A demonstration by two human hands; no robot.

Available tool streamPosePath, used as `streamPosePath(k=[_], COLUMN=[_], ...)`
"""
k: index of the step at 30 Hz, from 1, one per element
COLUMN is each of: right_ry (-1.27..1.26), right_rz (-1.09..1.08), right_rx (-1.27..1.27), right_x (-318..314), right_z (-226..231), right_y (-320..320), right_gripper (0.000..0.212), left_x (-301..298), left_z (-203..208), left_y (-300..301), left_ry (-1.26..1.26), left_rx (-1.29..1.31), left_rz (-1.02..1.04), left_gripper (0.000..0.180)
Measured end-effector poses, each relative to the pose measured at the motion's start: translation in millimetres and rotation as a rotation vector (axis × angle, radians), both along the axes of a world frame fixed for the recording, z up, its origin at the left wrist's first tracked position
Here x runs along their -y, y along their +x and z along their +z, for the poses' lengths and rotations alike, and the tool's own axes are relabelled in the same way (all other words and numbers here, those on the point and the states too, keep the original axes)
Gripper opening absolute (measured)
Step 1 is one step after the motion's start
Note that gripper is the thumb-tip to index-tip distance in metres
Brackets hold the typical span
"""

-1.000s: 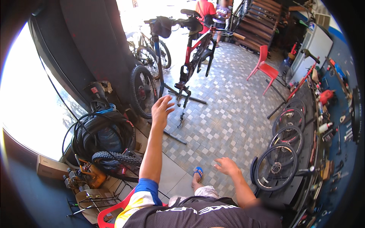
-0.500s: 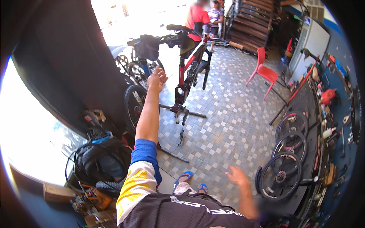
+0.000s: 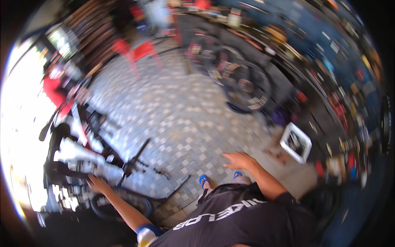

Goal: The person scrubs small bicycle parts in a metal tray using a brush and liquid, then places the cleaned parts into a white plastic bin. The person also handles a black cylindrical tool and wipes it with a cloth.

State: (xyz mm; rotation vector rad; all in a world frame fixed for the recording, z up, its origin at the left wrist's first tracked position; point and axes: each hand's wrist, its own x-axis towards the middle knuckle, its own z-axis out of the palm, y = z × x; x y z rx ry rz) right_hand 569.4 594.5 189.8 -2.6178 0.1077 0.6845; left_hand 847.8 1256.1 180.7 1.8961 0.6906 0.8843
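My left arm stretches out to the left, and my left hand (image 3: 97,185) is right beside a dark cloth-like cover or bag (image 3: 61,173) by the bicycle. Motion smears its fingers, so I cannot tell whether they touch or hold it. The bicycle frame (image 3: 84,131), red, white and black, is held up on a dark repair stand (image 3: 131,166) whose legs spread over the floor. In front of my body, above the tiled floor (image 3: 173,111), my right hand (image 3: 238,160) hangs with fingers stretched out and nothing in it.
Several bicycle wheels (image 3: 245,85) lean against the dark workbench (image 3: 284,78) on the right. Nearer stands a white container (image 3: 306,144) with dark items inside. A red chair (image 3: 144,50) is at the back. A person in a red shirt (image 3: 52,89) is at the far left.
My view has swung sharply to the right, so the bicycle and stand now lie at the left. My left arm points lower and further left. The white container has come into sight.
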Motion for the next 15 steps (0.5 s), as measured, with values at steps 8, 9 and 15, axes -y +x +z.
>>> streamPosePath(k=[8, 9, 15], right_ry=[0.032, -0.015, -0.130], right_rz=[-0.343, -0.428, -0.636], right_rx=[0.068, 0.167, 0.582], right_x=[50.6, 60.5, 161.2], right_z=[-5.3, -8.9, -3.2], right_y=[-99.1, -123.9, -266.2], right_gripper=[0.067, 0.068, 0.065], left_x=[435.9, 492.5, 718.8], left_z=[-127.4, -102.1, -6.5], left_y=[-203.7, -233.0, -353.9], left_ry=[0.640, 0.556, 0.400], left_rx=[-0.744, -0.599, -0.115], left_rz=[-1.591, -1.819, -2.473], left_gripper=[0.020, 0.025, 0.018])
